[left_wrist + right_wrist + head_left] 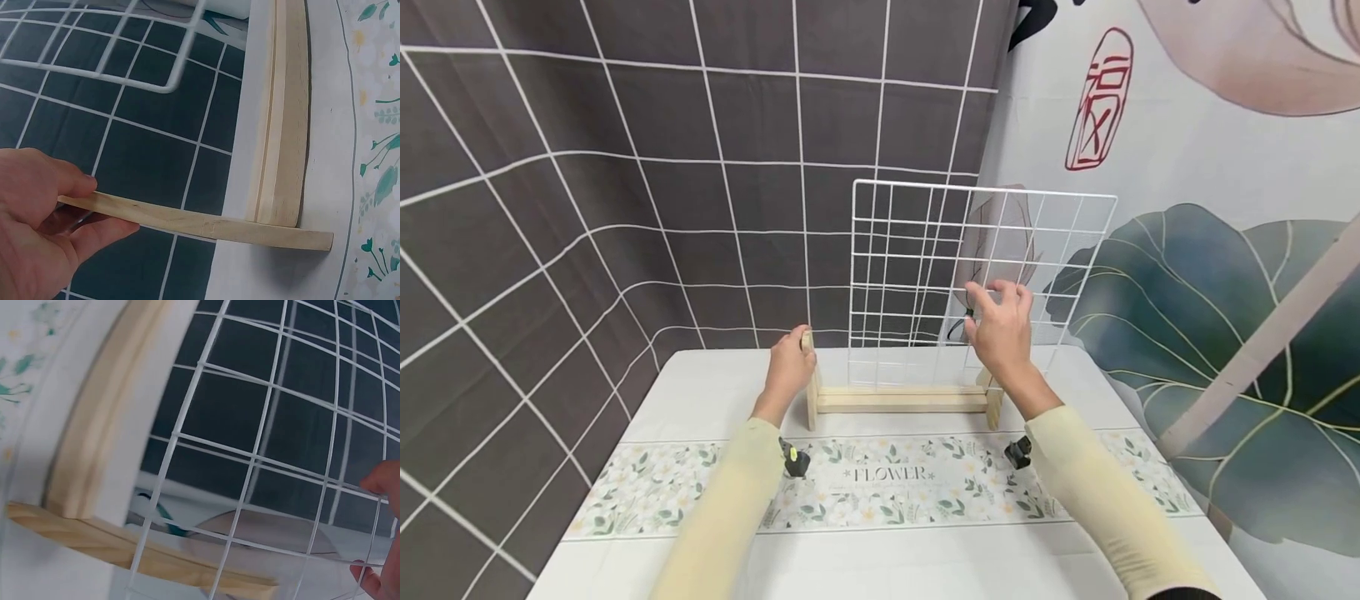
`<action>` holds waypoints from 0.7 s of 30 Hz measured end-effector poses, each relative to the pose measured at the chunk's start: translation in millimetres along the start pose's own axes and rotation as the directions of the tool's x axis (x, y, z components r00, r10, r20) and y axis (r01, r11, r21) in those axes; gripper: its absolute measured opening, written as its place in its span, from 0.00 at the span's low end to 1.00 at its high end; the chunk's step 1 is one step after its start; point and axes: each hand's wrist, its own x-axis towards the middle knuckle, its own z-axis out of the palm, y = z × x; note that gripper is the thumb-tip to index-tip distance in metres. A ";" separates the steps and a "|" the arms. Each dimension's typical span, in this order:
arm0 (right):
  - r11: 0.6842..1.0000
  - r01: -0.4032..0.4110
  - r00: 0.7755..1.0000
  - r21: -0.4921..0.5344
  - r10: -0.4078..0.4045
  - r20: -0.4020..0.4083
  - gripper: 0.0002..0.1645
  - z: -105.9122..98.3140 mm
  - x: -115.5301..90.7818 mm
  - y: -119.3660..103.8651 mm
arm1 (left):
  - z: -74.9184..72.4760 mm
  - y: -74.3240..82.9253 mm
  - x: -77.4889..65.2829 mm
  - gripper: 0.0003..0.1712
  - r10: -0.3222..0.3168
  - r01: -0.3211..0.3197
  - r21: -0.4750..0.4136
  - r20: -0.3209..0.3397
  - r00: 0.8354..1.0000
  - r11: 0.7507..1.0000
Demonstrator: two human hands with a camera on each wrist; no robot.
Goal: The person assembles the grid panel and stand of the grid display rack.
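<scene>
A pale wooden stand sits on the table, its long bar joining two upright side pieces. My left hand pinches the top of the left side piece between thumb and fingers. With its thumb and fingers around the wires, my right hand holds a white wire grid panel near its right part. The panel leans slightly, above and behind the stand. In the left wrist view, the panel's rounded lower corner hangs apart from the wood. The right side piece shows through the wires in the right wrist view.
The table has a white cloth with a printed floral band. A dark cloth with white grid lines hangs behind and at the left. A leaf-printed curtain hangs at the right. Small black devices show beside the wrists.
</scene>
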 end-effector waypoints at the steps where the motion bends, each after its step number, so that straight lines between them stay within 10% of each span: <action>1: 1.000 0.004 1.000 0.002 -0.004 -0.006 0.33 -1.5 4.3 -1.1 | 0.1 0.0 -0.1 0.32 0.001 -0.001 -0.001 -0.001 1.000 1.000; 21: 0.998 0.059 0.996 0.005 -0.059 -0.068 0.31 -19.7 66.4 -41.3 | -6.4 -2.5 1.8 0.32 -0.006 0.007 -0.027 0.040 0.999 1.000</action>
